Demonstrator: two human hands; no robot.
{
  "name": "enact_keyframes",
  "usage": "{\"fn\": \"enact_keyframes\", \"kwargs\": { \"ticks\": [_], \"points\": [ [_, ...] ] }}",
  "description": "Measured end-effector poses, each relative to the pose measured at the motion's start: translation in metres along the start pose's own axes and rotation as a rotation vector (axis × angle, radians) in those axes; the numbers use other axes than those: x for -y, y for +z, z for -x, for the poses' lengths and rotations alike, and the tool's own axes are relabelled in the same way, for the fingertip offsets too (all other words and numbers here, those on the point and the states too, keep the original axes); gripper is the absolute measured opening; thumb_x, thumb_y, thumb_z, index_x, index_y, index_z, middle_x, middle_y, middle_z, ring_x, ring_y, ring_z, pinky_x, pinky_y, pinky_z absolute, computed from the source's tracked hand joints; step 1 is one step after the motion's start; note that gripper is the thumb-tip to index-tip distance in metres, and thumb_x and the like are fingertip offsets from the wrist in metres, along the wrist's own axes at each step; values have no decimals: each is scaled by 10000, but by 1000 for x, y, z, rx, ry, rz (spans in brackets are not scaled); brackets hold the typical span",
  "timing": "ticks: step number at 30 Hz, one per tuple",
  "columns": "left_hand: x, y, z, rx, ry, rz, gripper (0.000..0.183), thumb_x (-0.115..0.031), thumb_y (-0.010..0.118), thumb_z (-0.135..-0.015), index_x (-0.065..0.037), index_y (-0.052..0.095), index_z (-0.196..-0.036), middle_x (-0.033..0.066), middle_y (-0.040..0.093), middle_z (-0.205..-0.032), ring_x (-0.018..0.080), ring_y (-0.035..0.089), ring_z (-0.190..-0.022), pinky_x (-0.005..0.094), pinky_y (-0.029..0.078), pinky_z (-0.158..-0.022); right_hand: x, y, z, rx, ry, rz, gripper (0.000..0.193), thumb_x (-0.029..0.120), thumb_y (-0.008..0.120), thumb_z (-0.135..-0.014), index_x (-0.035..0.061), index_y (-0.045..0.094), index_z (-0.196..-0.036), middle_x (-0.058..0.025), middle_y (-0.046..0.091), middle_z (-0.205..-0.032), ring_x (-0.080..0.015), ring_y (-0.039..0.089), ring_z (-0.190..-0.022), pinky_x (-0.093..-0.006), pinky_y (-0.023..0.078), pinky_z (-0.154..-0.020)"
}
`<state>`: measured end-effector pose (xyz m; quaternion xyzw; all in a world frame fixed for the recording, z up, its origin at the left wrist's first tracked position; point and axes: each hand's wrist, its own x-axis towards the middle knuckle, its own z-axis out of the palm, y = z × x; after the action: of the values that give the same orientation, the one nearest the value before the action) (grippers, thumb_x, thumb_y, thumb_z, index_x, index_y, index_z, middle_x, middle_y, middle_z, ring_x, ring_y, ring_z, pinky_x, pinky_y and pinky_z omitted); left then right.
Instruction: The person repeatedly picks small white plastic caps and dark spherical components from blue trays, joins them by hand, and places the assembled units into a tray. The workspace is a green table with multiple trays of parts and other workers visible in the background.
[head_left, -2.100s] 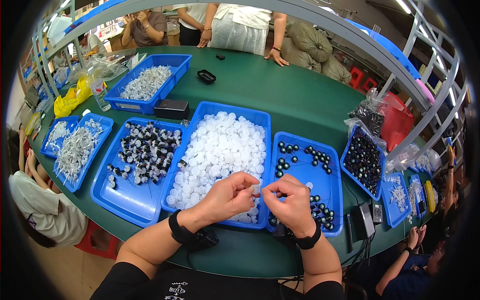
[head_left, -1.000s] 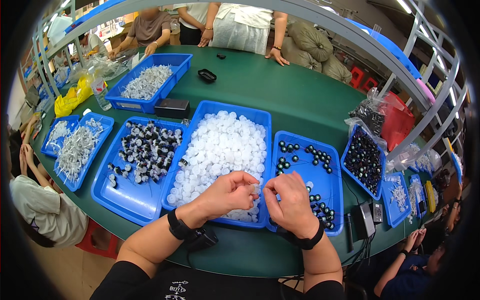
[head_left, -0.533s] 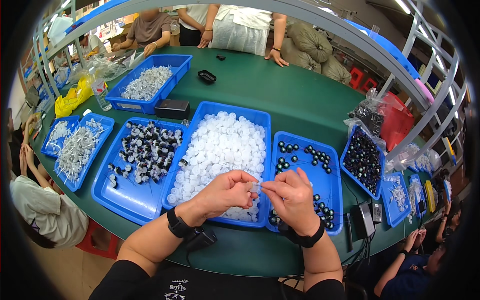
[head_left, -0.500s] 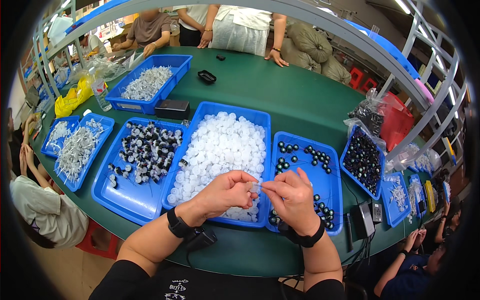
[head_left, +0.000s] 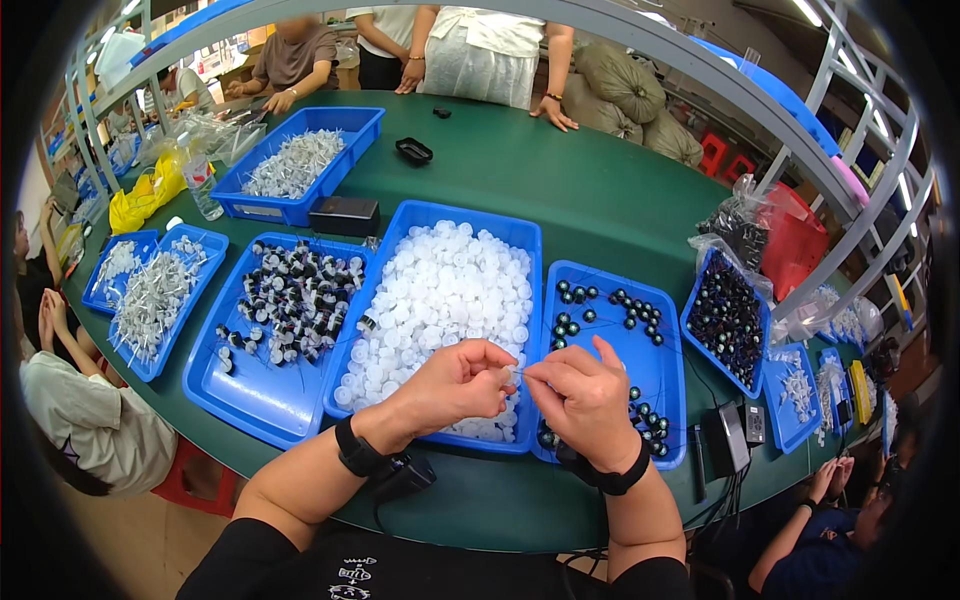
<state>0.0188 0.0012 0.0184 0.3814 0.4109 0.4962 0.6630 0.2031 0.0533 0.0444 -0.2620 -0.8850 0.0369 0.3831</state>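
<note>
head view: farthest left on the green table (head_left: 560,190) sits a narrow blue plastic tray (head_left: 152,372) of white stemmed pieces, then a wider blue plastic tray (head_left: 245,400) of black-and-white round parts with thin wires. behind that tray stand a black rectangular box (head_left: 343,220) and a deep blue plastic tray (head_left: 366,135) with more white stemmed pieces. in the middle, a large blue plastic tray (head_left: 536,260) is heaped with translucent white plastic caps (head_left: 445,290). over its lower right part the left hand (head_left: 460,385), blocking some caps, pinches a small translucent plastic piece (head_left: 515,378), mostly hidden by the fingers. just beside it the right hand (head_left: 585,395) has thumb and fingertips narrowed on a thin strand (head_left: 520,373) by the piece. that hand partly covers a blue plastic tray (head_left: 615,350) of shiny dark balls (head_left: 655,425). farther right lies a bag-lined blue plastic tray (head_left: 752,385) of dark wired parts.
</note>
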Motion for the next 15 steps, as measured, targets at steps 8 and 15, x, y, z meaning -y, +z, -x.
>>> {"fn": "enact_keyframes", "kwargs": {
  "ticks": [8,15],
  "points": [
    [5,-2,1,30,59,-35,231,-91,599,-890,10,547,-1091,68,628,-896,90,593,-745,238,500,-629,6,0,0,2,-4,27,68,104,733,-715,122,674,-744,-4,638,-725,-194,611,-602,-463,464,-807],
    [3,-2,2,33,63,-18,247,-81,618,-873,13,538,-1087,62,625,-905,88,594,-747,237,500,-628,7,0,0,42,37,-43,75,97,704,-730,100,639,-768,-26,625,-703,-220,610,-626,-446,477,-776]
  ]
}}
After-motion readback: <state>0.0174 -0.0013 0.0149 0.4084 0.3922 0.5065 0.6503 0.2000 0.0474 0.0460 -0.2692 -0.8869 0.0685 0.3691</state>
